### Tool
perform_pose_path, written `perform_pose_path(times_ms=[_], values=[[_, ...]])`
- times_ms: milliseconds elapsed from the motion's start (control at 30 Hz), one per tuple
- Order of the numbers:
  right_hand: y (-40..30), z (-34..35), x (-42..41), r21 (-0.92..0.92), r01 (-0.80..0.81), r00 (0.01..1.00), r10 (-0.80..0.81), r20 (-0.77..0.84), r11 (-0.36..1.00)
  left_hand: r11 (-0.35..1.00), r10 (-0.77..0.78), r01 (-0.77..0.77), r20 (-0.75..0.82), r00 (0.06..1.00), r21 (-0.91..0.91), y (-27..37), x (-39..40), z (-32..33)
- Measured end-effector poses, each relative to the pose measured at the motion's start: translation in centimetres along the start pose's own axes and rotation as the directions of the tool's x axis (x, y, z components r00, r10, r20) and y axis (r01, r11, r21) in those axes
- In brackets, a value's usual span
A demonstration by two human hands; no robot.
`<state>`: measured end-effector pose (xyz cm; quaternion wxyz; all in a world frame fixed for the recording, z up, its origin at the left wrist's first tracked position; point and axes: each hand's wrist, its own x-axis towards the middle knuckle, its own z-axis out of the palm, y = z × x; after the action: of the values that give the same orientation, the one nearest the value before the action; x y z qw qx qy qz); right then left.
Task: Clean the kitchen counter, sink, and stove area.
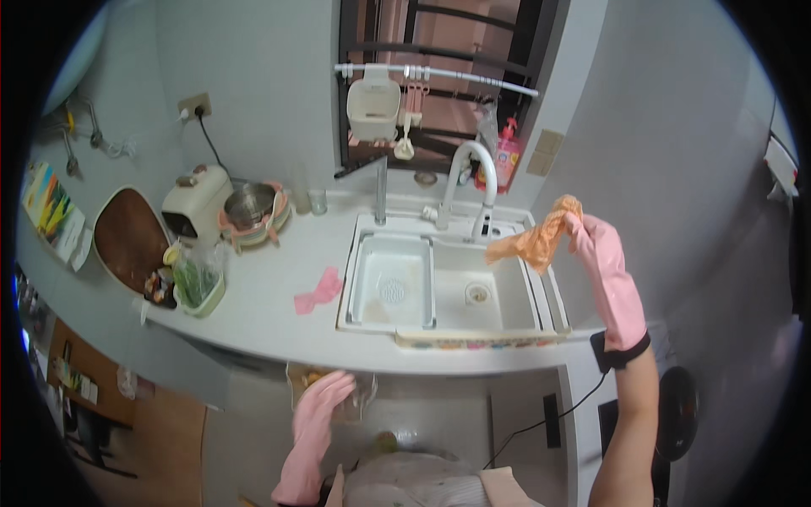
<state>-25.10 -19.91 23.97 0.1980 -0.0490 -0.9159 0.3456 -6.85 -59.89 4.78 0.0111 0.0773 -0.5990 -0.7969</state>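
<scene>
My right hand point(607, 279) wears a pink rubber glove and is raised at the right of the sink. Its fingers pinch a crumpled orange cloth point(543, 239), which hangs toward the right sink bowl. My left hand point(320, 409), in a matching glove, is low before the cabinet front with its fingers stretched out and nothing seen in them. Behind that hand is a small bin point(362, 386), partly hidden by it. The white double sink point(510, 310) has a rectangular drain basket point(393, 260) in its left bowl.
A pink cloth point(319, 291) lies on the white counter point(266, 298) left of the sink. A white faucet point(451, 180) arches over the back. Further left are stacked bowls point(253, 218), a cream appliance point(199, 206) and a green basket of vegetables point(201, 298). A cable trails from my right wrist.
</scene>
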Motion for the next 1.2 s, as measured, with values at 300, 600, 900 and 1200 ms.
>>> perform_pose_path(times_ms=[300,600,900,1200], values=[[1.2,1.7,26.2,-0.331,0.157,0.956,-0.227,-0.186,0.931,0.991,0.097,-0.124,-0.370,0.924,-0.048,2.1,3.2,-3.3],[0.2,5.7,46.4,-0.158,0.101,0.892,-0.160,-0.423,0.982,0.996,0.023,-0.074,-0.656,0.754,-0.051,2.7,5.7,0.2],[0.0,6.5,49.0,0.234,0.177,0.949,-0.102,-0.300,0.956,0.998,-0.035,-0.009,-0.698,0.715,-0.060,1.8,10.8,5.0],[3.8,7.0,50.0,-0.009,0.389,0.905,-0.381,0.190,0.921,0.998,-0.054,0.028,-0.719,0.693,-0.048,2.1,12.7,6.8]])
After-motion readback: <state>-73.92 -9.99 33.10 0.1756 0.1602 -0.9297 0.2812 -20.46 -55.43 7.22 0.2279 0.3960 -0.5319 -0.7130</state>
